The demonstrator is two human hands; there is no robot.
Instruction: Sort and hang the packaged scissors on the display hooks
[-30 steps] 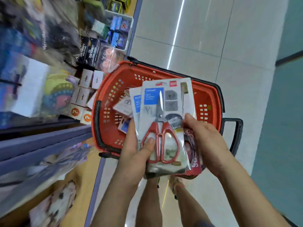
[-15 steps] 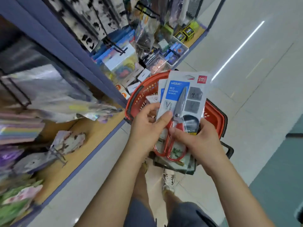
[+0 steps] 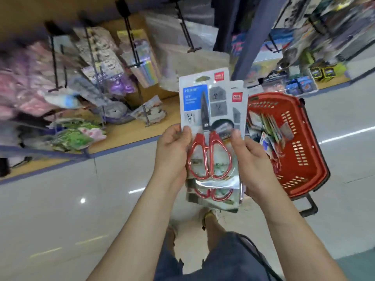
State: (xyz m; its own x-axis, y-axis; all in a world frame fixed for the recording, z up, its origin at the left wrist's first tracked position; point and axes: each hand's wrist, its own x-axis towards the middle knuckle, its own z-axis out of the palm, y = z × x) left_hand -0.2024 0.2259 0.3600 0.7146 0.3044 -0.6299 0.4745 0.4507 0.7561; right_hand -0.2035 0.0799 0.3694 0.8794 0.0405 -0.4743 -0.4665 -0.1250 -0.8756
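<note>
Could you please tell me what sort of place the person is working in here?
Most likely a shop aisle, perhaps a stationery or variety store. Black display hooks carry hanging packaged goods, a red shopping basket of merchandise stands on the tiled floor, and both hands hold retail-carded scissors.

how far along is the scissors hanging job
Early. Done: nothing visibly hung. In hand: left hand and right hand grip a stack of scissors packs, none on a hook. Left: hanging them on display hooks; the red basket holds more packs.
</note>
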